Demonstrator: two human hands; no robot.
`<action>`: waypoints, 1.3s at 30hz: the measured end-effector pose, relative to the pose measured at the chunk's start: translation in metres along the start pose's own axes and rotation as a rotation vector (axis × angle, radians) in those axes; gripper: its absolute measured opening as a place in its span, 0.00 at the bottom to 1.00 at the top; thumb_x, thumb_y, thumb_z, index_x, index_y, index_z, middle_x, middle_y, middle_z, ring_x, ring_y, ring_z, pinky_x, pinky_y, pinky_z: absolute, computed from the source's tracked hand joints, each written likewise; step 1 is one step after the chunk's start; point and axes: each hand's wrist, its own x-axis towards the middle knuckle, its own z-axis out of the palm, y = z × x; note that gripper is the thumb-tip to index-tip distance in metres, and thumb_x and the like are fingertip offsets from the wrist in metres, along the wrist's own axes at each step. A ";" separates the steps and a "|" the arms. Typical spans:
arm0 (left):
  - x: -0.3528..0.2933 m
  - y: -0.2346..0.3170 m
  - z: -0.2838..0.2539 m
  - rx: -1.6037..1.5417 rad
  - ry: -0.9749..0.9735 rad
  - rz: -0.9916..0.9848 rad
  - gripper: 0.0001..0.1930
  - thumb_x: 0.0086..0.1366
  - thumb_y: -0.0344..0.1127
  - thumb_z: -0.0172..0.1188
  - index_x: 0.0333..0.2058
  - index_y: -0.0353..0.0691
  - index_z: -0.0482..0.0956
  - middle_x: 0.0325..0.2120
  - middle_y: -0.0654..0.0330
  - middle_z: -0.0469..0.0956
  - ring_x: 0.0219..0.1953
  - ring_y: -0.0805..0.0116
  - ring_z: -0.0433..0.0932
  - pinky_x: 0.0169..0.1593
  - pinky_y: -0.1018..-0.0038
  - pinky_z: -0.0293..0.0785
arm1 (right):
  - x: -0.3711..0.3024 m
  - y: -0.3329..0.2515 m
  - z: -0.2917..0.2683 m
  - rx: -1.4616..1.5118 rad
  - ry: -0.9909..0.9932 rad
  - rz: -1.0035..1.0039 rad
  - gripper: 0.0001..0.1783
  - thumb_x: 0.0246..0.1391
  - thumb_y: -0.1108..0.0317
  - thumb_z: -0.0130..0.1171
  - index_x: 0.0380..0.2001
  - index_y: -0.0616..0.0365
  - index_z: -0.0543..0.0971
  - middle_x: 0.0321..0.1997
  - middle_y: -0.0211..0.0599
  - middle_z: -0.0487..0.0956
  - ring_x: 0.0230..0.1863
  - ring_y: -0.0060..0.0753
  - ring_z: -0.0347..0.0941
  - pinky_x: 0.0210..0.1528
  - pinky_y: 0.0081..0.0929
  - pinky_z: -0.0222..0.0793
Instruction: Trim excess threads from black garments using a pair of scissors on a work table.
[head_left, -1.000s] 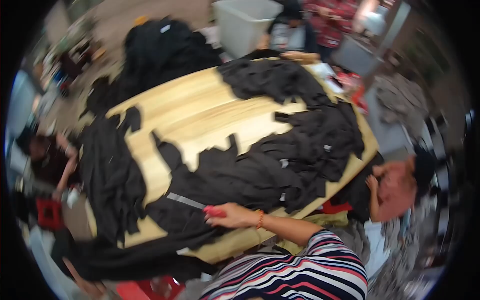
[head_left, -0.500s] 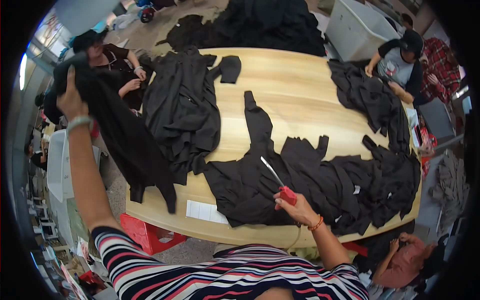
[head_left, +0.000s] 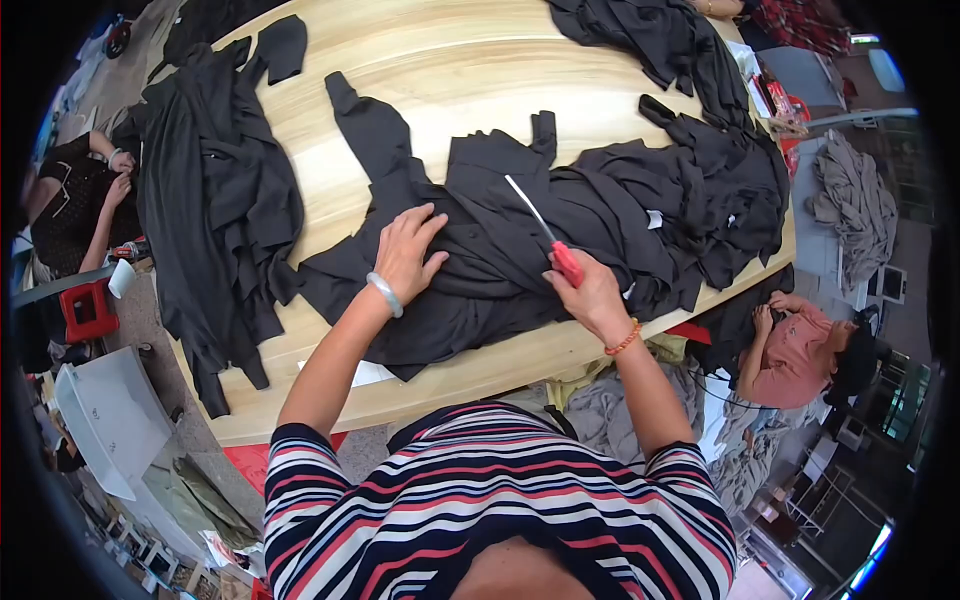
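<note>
My left hand (head_left: 405, 252) lies on a black garment (head_left: 470, 285) near the front of the table, palm down, with its fingers stretched out. In my right hand (head_left: 592, 300) is a tool with a red handle and a long, thin metal shaft (head_left: 532, 212); its exact kind I cannot make out. The shaft points up and to the left, over the dark cloth. One sleeve (head_left: 370, 120) of the black clothing reaches away across the wooden table (head_left: 440, 75). Folds and overlap hide where one garment ends and another begins.
More black garments (head_left: 215, 190) hang over the table's left end, and others (head_left: 650, 40) lie far right. A person in a pink top (head_left: 800, 355) sits at right, another person (head_left: 80, 200) at left. A white bin (head_left: 115, 420) and red stool (head_left: 88, 308) stand on the left.
My left hand has let go of the black garment it held up at the left and come down onto the cloth. My right hand keeps the red-handled tool. The view has shifted.
</note>
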 end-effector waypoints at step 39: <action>-0.130 0.049 0.027 0.189 -0.147 -0.347 0.14 0.51 0.44 0.68 0.29 0.46 0.74 0.18 0.64 0.74 0.32 0.58 0.76 0.35 0.60 0.62 | -0.103 -0.009 -0.031 -0.286 -0.545 -0.253 0.16 0.51 0.54 0.60 0.37 0.54 0.79 0.28 0.47 0.80 0.35 0.52 0.78 0.37 0.45 0.71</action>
